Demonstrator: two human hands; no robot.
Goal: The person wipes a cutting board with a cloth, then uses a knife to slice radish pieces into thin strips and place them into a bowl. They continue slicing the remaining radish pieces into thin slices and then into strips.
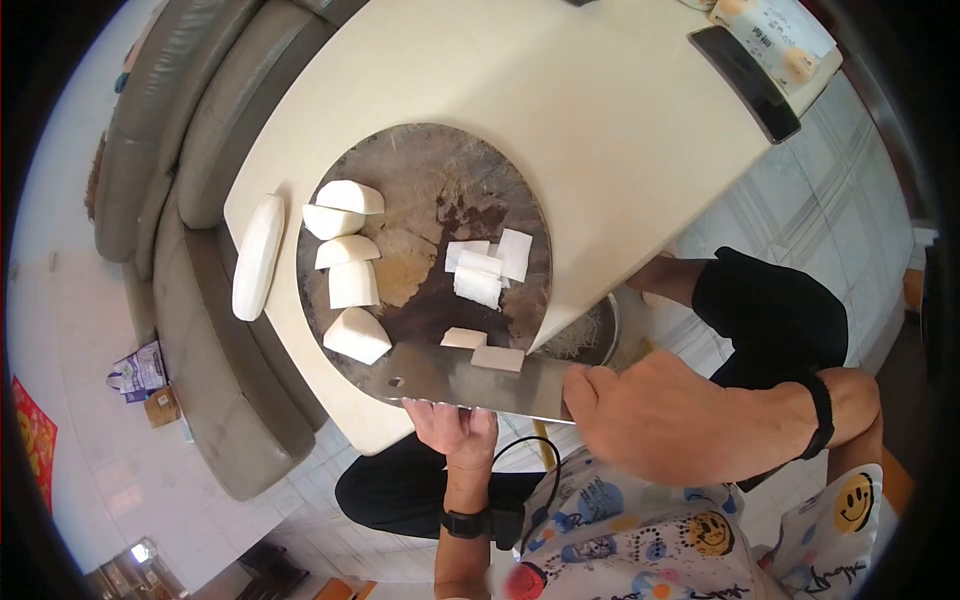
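My right hand (pixel 650 420) grips the handle of a wide steel cleaver (pixel 450 378), whose blade lies flat and reaches left over the near rim of a round dark wooden cutting board (pixel 420 165). Two thin white radish slices (pixel 485 350) rest on the blade. My left hand (pixel 455 432) sits just under the blade at the table's edge, its fingertips hidden by the steel. More flat slices (pixel 487 265) lie stacked at the board's middle. Several thick white radish chunks (pixel 345 265) line the board's left side.
A long peeled radish piece (pixel 258 255) lies on the cream table (pixel 600 150) left of the board. A dark phone (pixel 745 70) and a printed box (pixel 780 35) are at the far right corner. A metal bowl (pixel 592 335) sits below the table edge. A grey sofa (pixel 190 300) stands left.
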